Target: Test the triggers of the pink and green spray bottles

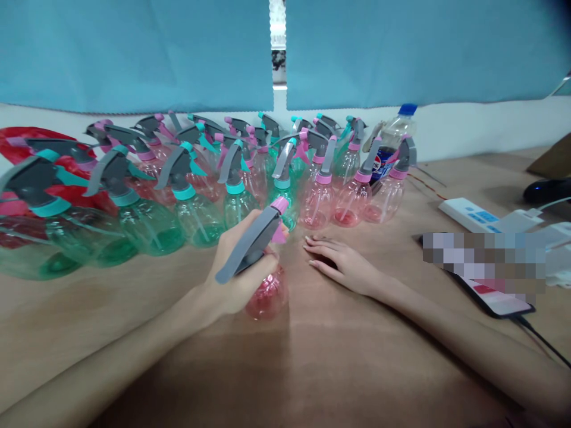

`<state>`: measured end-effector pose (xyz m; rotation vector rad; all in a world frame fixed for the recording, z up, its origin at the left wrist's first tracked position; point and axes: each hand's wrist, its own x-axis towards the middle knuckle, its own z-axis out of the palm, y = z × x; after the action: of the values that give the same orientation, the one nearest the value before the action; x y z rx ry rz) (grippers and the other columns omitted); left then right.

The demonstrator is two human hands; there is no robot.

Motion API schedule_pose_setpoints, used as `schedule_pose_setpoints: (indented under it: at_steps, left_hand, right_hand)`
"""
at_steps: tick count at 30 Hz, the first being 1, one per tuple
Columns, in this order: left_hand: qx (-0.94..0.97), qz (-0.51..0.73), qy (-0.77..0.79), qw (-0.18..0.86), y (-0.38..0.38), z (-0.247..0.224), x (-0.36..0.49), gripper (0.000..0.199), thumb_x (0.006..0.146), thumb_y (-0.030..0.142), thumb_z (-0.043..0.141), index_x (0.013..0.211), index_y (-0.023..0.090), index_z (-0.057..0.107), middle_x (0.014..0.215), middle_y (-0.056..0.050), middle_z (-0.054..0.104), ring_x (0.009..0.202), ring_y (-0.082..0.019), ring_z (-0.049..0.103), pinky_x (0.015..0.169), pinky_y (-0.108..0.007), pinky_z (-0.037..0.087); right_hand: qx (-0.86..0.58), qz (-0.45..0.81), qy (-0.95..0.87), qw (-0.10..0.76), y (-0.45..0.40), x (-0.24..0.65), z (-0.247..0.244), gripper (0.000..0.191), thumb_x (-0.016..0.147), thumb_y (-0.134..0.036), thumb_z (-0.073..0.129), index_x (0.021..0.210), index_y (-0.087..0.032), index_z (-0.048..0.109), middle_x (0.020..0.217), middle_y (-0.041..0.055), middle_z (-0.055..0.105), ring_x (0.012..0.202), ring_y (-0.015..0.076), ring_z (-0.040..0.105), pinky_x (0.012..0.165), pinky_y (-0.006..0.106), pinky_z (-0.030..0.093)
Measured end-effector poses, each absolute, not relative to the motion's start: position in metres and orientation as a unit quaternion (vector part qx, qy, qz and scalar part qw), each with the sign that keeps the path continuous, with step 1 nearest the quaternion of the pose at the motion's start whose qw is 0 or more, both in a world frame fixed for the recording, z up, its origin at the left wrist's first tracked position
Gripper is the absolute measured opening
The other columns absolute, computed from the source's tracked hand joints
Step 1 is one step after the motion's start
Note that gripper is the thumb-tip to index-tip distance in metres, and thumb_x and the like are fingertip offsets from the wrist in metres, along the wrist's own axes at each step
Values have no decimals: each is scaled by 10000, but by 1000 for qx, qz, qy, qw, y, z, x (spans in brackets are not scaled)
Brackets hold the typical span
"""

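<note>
My left hand (241,255) is wrapped around the neck of a spray bottle (267,294) with a clear pink body and a grey head with a pink nozzle. The bottle tilts a little, and part of it is hidden behind my fingers. On the wooden table (339,368) to the right rests my right hand (339,261), its fingers stretched out with nothing in them. Just beyond it stand pink spray bottles (317,205). Green spray bottles (200,217) with turquoise collars are lined up past my left hand.
Further rows of spray bottles stand behind, up to the wall. A soda bottle (383,157) with a blue cap is at the back right. A power strip (477,217), a phone (504,297) and cables lie at the right. Red plastic (40,137) shows at far left.
</note>
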<state>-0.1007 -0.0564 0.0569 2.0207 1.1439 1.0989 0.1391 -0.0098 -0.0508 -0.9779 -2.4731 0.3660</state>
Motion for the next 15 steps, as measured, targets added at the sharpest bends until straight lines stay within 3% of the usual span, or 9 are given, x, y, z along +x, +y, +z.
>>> schedule_pose_setpoints:
  at_steps: [6,15]
  left_hand:
    - [757,444,395,272,-54,57,-99,72,720,154,507,763,207,484,648,64,411,526,-87,370,490,-247,301]
    - [765,431,393,271,-54,57,-101,46,737,165,498,767,196,513,664,51,442,554,-98,412,511,-257,319]
  right_hand:
    - [-352,132,-898,228,-9,139,-52,362,981,-355,454,1279,-191,580,1388,104,562,1319,249,481,1104,462,389]
    - [-350,134,-896,237,-9,140,-53,358,978,-362,457,1281,-216,581,1380,90,571,1314,247,488,1098,474,395]
